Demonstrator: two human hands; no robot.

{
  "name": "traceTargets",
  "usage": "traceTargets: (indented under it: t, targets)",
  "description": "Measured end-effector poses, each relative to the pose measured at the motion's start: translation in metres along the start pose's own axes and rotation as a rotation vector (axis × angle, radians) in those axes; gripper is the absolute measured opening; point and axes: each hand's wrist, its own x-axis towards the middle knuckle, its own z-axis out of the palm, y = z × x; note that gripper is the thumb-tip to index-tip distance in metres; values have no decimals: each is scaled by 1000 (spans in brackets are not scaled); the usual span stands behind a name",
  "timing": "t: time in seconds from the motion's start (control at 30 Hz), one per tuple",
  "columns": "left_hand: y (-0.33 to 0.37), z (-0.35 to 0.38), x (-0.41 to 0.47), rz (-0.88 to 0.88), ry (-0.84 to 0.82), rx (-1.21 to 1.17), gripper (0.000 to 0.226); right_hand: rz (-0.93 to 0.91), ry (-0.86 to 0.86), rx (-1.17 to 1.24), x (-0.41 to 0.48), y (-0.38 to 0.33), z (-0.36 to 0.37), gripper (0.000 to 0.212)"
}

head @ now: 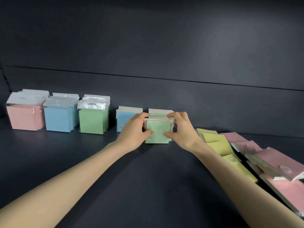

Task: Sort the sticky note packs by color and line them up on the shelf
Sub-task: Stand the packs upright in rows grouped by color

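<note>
A small stack of light green sticky note packs (158, 130) stands upright on the dark shelf (148, 178), just in front of a row of more green packs (160, 112). My left hand (134, 131) grips the stack's left side, thumb on its front face. My right hand (182, 129) grips its right side in the same way. To the left stand rows of small blue packs (125, 118), large green packs (93, 119), large blue packs (60, 118) and large pink packs (24, 116).
Loose yellow packs (218, 145) lie overlapping on the shelf to the right of my right arm. Pink packs (276, 163) lie in a heap farther right, reaching the frame's edge. The dark back wall (164, 55) rises behind the rows.
</note>
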Motion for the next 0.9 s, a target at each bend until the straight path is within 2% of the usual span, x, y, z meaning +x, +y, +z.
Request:
traceTargets:
  t: [0.07,0.23,0.37,0.47,0.67,0.9]
  targets:
    - [-3,-4,6,67,-14,99,51,-24,-13,-49,1,3,2,53]
    - [-1,-10,22,207,-84,269,36,-19,57,-75,8,4,2,42]
    - [-4,-6,32,375,-3,474,31,-27,111,-58,15,9,0,39]
    - [-11,-3,41,473,57,606,38,-21,108,-57,19,15,0,44]
    - [-23,0,54,562,49,645,42,52,-4,-128,22,24,6,73]
    - [-23,2,61,575,24,657,46,70,-5,-373,27,17,3,70]
